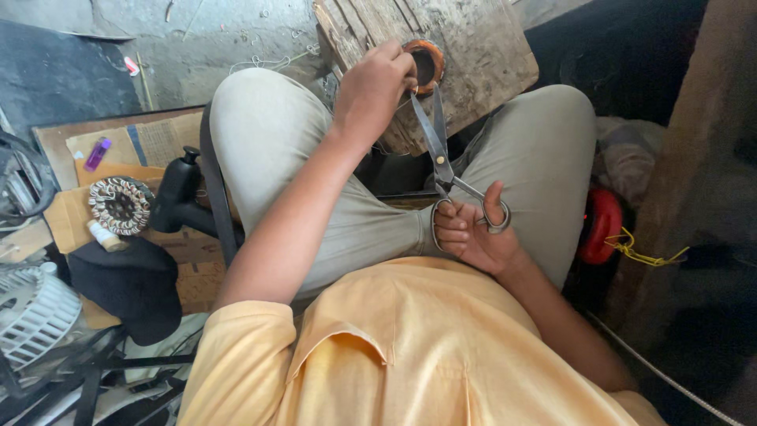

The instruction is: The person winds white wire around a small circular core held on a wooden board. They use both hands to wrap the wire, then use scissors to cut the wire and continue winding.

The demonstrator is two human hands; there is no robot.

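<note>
I sit cross-legged with a worn wooden board (473,47) propped between my knees. On it rests a round copper coil ring (426,63) with a dark centre. My left hand (372,87) grips the ring's near edge and a thin wire by it. My right hand (473,233) has thumb and fingers through the handles of long metal scissors (438,150). Their blades point up toward the ring, slightly apart, tips close to my left fingers.
To the left lie flattened cardboard (150,142), a wound stator ring (120,205), a black bottle-like tool (177,193), a black cloth (130,288), a small purple object (97,153) and a white fan grille (31,312). A red round object (603,221) with yellow cord sits right.
</note>
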